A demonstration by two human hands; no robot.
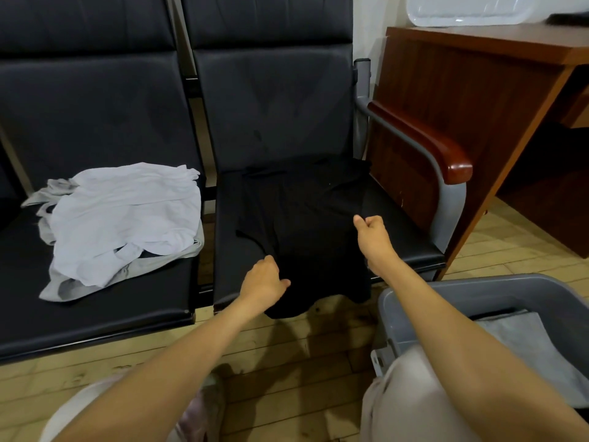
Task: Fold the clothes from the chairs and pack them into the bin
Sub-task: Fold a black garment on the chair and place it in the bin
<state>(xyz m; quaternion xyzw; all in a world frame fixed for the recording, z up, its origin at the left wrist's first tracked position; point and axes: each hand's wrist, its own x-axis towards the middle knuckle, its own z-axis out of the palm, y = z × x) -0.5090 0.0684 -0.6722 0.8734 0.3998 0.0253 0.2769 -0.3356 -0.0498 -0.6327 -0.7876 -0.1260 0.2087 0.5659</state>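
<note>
A black garment [306, 224] lies spread on the right black chair seat [401, 231], its lower end hanging over the front edge. My left hand [264, 282] grips the garment's left side near the seat front. My right hand [371, 232] pinches its right edge with curled fingers. A heap of white and light grey clothes [124, 218] lies on the left chair seat [95, 301]. The grey bin [478, 291] stands on the floor at the lower right, with a folded light grey cloth [522, 333] inside.
A wooden armrest [424, 138] on a grey frame borders the right chair. Beyond it stands a brown wooden desk [471, 74] with a clear plastic lid [471, 9] on top. The floor is pale wood planks. My knees show at the bottom.
</note>
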